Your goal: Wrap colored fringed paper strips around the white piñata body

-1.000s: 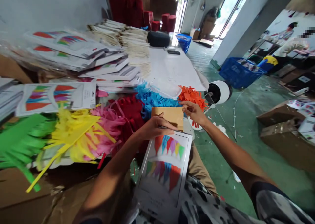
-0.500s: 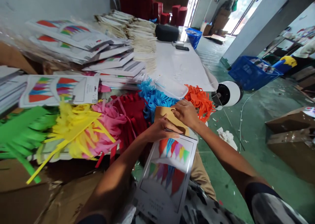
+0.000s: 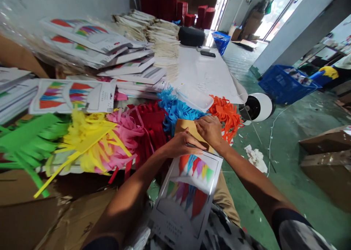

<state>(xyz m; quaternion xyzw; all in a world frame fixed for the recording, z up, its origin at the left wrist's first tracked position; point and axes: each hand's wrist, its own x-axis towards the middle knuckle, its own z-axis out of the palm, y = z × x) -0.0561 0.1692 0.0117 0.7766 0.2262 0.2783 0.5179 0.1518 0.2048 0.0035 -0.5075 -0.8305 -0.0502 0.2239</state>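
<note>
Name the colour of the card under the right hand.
The card is plain brown, in the head view.

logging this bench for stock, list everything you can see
fringed pennants: six piles, green, yellow, pink, red, blue, orange, across the table
printed card: one, white with coloured pennants, on the lap
brown sheet: one, above the card
card stacks: many, white, table rear
clear tray: one, behind the blue pile
fan: one, white, beside the table's right edge
blue crates: two, floor
left hand: flat on the card's top edge
right hand: on brown sheet, grip unclear
</note>
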